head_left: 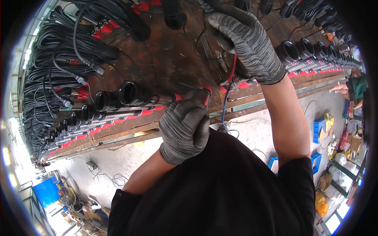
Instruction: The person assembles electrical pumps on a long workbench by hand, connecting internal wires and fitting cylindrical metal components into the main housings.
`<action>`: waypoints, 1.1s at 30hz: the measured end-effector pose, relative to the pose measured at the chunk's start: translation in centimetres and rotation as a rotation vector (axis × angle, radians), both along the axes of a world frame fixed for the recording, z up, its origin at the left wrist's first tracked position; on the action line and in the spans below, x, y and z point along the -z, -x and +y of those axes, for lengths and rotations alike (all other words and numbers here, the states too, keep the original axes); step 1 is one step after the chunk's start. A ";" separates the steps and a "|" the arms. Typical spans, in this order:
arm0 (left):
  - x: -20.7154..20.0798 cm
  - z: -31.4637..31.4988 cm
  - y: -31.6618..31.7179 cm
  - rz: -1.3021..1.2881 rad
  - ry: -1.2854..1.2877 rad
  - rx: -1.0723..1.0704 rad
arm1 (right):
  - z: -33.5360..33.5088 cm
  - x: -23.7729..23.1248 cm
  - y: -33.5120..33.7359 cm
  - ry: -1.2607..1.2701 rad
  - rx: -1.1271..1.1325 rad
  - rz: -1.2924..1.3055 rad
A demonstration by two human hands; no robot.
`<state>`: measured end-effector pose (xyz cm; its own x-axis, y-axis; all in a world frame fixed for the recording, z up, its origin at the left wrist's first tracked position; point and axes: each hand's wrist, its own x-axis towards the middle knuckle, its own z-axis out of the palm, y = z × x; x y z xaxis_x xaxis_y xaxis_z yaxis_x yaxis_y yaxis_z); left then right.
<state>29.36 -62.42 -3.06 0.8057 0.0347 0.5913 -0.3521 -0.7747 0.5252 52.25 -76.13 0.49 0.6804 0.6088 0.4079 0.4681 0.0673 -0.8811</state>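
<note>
My left hand, in a grey knit glove, is closed around the near end of a red-and-black power tool by the bench's front edge. My fingers hide most of that end. My right hand, gloved alike, reaches further over the bench with its fingers curled. A dark cable end runs into its fingertips, though the grip itself is partly hidden. Below the right palm a red curved handle shows, and a blue cord hangs over the edge beneath it.
Similar tools with round black collars line the bench edge to the left, and more collars to the right. Coiled black cables are heaped behind them. On the floor at right stand blue crates; a person is beyond.
</note>
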 end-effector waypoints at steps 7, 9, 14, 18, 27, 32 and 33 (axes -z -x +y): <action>-0.7 -0.1 0.0 0.066 0.086 -0.018 | 0.5 -1.0 0.6 -0.006 0.091 -0.029; -0.4 -0.4 -0.1 0.106 0.233 0.009 | 0.5 -2.0 1.5 -0.025 0.076 0.216; 0.4 -1.0 -0.2 0.046 0.302 0.024 | 0.6 -2.8 1.8 0.032 0.078 0.367; 0.5 -0.9 -0.1 -0.001 0.246 -0.032 | 0.9 -3.3 2.4 0.060 0.141 0.426; 1.2 0.3 -0.4 -0.035 0.300 -0.125 | 1.1 -3.9 3.2 -0.002 0.158 0.434; 1.7 0.5 -0.4 -0.027 0.377 -0.096 | 0.8 -3.7 2.9 0.014 0.135 0.389; 1.6 0.5 -0.3 -0.032 0.368 -0.095 | 0.9 -3.6 2.9 0.001 0.142 0.389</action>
